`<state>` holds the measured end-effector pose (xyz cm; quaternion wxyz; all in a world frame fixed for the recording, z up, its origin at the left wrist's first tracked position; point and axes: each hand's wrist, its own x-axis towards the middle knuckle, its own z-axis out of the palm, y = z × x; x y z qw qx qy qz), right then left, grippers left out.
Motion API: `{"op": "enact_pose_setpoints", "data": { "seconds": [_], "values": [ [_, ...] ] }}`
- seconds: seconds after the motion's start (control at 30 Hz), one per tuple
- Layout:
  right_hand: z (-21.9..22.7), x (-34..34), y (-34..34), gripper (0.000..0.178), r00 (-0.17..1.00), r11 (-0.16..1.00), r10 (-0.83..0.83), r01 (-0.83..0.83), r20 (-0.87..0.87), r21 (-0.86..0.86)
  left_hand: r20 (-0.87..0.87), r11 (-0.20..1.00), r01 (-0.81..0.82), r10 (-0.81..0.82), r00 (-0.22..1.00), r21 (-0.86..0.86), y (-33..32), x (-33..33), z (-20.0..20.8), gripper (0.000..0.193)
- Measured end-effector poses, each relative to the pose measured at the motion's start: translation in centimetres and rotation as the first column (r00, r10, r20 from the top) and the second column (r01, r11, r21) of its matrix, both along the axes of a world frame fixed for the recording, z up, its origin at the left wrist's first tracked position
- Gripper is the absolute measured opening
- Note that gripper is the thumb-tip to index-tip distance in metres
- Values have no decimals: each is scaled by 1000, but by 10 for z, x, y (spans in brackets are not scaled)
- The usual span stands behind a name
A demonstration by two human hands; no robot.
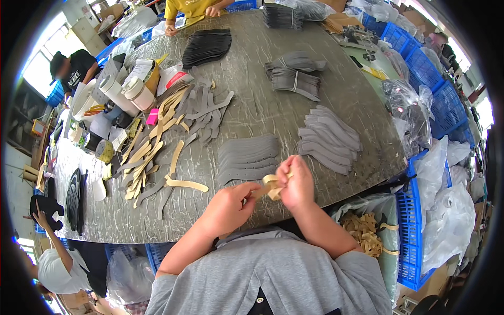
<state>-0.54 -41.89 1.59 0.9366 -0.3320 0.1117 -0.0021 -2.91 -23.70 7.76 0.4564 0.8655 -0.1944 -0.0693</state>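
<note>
A curled tan strip point(273, 188) is held in front of my chest, bent into loops between my two hands. My left hand point(230, 209) is closed, its fingers pinching one end of the strip. Raised a little higher, my right hand point(297, 184) grips the looped part. Just beyond them on the table lies a fanned stack of grey pieces point(248, 157) with small holes. To its right sits another fanned stack of grey curved pieces point(329, 137). A loose heap of tan strips point(149, 152) spreads at the left, mixed with grey strips point(210, 113).
Farther back on the table point(252, 79) are bundled grey pieces point(295, 79) and a black stack point(207, 46). White containers point(137, 93) crowd the left. A blue crate point(412, 226) and a lined bin of tan scraps point(365, 231) flank my right. Co-workers stand around the table.
</note>
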Motion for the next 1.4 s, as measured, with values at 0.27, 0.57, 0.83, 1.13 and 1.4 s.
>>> {"op": "enact_pose_setpoints", "data": {
  "seconds": [0.27,0.57,0.83,1.13,1.4],
  "values": [
    [34,-17,-5,14,908,710,408,-379,-93,-593,495,997,-72,58,867,8,6,3,-4,29],
    [46,-19,-4,13,894,694,419,-427,-156,-580,584,983,-14,-97,806,183,10,-1,2,40],
    [49,-19,-11,13,872,659,473,-443,-123,-608,525,984,7,-101,845,177,9,-3,7,40],
    [43,-21,-7,7,866,817,499,-479,-21,-321,296,960,110,-31,955,-256,6,-4,-6,26],
    [36,-27,-2,11,800,683,600,-498,20,-534,281,985,129,-93,955,-112,6,2,20,25]
  ]
}}
